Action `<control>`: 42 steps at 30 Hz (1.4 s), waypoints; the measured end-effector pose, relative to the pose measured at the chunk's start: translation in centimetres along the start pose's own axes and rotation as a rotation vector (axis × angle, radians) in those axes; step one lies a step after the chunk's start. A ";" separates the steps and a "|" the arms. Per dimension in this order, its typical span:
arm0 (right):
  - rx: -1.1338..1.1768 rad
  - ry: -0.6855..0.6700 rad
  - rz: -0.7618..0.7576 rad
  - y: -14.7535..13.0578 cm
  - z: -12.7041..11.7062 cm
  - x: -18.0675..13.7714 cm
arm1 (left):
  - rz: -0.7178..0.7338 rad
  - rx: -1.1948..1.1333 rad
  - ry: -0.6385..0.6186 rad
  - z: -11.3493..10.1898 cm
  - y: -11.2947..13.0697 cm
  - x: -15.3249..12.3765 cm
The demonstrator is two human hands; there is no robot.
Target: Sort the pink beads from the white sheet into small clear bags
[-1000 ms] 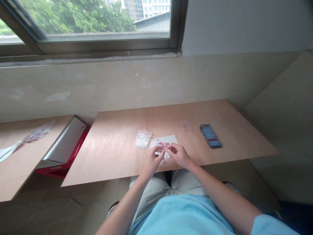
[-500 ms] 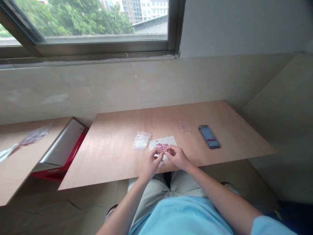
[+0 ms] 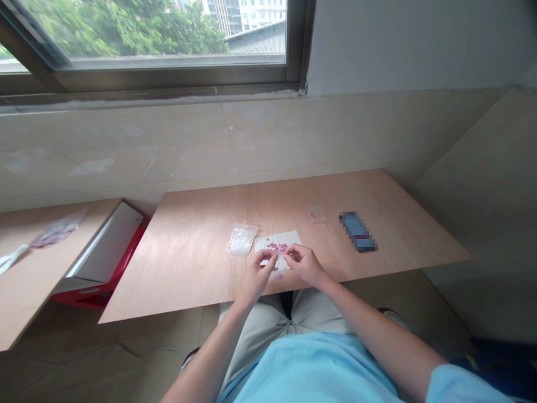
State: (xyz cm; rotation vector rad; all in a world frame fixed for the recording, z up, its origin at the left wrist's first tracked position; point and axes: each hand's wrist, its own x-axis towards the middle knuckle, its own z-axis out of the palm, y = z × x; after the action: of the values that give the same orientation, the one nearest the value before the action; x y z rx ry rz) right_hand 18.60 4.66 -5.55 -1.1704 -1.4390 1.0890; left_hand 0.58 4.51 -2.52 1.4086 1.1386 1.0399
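My left hand and my right hand meet at the near edge of a wooden board table, fingers pinched together on a small clear bag with a few pink bits inside. Just beyond the fingertips lies a white sheet carrying several small pink beads. A clear plastic bag of whitish contents rests to the left of the sheet.
A small clear bag and a dark blue flat object lie to the right on the board. At left, a white and red box sits between this board and another board with clear bags. A tiled wall and a window stand behind.
Both hands stay pinched together over the sheet; the small clear bag between them shifts slightly. The view has drifted a little.
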 end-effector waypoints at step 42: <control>-0.005 -0.093 0.060 -1.0 -0.3 -0.1 | -0.032 0.027 -0.002 0.5 1.1 -0.7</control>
State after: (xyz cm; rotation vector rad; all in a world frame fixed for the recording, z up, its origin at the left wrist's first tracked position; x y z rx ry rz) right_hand 18.76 4.47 -4.53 -1.1861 -1.4868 1.1955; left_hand 1.10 3.72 -1.47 1.4074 1.1740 1.0037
